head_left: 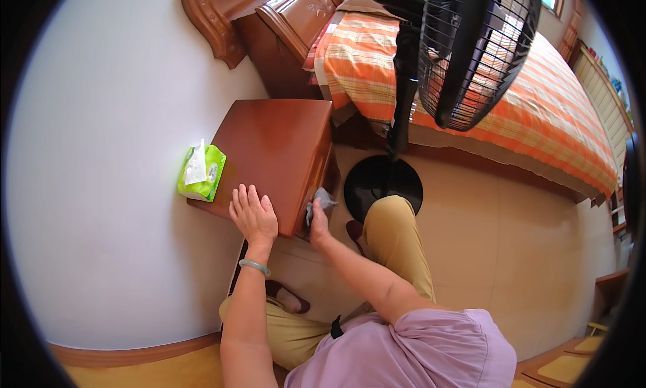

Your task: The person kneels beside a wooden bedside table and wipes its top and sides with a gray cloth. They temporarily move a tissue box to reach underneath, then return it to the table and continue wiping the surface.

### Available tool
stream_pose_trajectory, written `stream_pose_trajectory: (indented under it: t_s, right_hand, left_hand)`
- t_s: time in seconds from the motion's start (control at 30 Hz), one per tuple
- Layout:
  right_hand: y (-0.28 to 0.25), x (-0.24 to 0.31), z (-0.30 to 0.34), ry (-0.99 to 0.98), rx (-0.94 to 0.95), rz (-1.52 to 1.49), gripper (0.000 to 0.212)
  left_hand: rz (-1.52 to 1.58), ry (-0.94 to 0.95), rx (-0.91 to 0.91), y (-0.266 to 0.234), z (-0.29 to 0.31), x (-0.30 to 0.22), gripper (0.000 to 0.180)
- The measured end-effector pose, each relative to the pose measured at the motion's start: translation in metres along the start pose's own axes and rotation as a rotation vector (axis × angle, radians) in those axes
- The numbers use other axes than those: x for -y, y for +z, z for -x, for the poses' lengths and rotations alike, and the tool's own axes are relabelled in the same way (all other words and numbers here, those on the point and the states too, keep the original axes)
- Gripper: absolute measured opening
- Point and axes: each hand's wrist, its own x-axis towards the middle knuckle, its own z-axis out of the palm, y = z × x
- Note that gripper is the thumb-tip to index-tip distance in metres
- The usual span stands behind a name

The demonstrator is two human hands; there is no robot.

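A brown cabinet (pixel 277 146) under the left hand (pixel 254 216).
That hand lies flat, holding nothing. The right hand (pixel 318 226) grips a gray cloth (pixel 326 199) by the cabinet's side. A green tissue pack (pixel 208 179) sits left of the left hand.

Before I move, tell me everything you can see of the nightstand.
The nightstand is reddish-brown and glossy, apparently varnished wood, with a flat top and softly rounded edges. It stands upright between the white wall and the pedestal fan. A green tissue pack sits at the top's wall-side edge. The left hand lies on top near the closest edge; the right hand holds a grey cloth at the right-hand face, too foreshortened to show drawers clearly.
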Motion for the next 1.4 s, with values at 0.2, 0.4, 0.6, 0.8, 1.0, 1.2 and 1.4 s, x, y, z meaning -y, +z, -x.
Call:
stream_pose_trajectory:
  t_s: [0.2,0.4,0.6,0.8,1.0,1.2,1.4]
  right_hand:
    - [0.002,0.059,-0.113,-0.062,-0.018,0.086,0.07]
    - [0.028,0.108,-0.174,-0.106,-0.066,0.221,0.07]
    - [0.046,0.135,-0.176,-0.062,-0.056,0.201,0.081]
    - [0.044,0.107,-0.123,-0.083,-0.082,0.264,0.08]
    - [0.013,0.046,-0.067,-0.152,-0.029,0.348,0.083]
    - [-0.002,0.006,-0.004,0.049,0.071,0.19,0.084]
    - [-0.005,-0.01,0.057,0.095,-0.043,0.175,0.049]
  left_hand:
    - [0.03,0.013,-0.014,-0.005,-0.002,-0.006,0.045]
    - [0.02,-0.005,-0.019,-0.009,0.001,-0.002,0.046]
    - [0.009,-0.02,-0.006,-0.011,0.0,-0.003,0.046]
    - [0.011,-0.015,-0.042,-0.008,0.001,-0.003,0.045]
    - [-0.018,-0.039,0.007,-0.006,-0.001,-0.007,0.046]
    - [-0.018,-0.079,0.055,-0.01,0.0,-0.01,0.047]
    - [0.0,-0.079,0.011,-0.006,-0.001,-0.006,0.045]
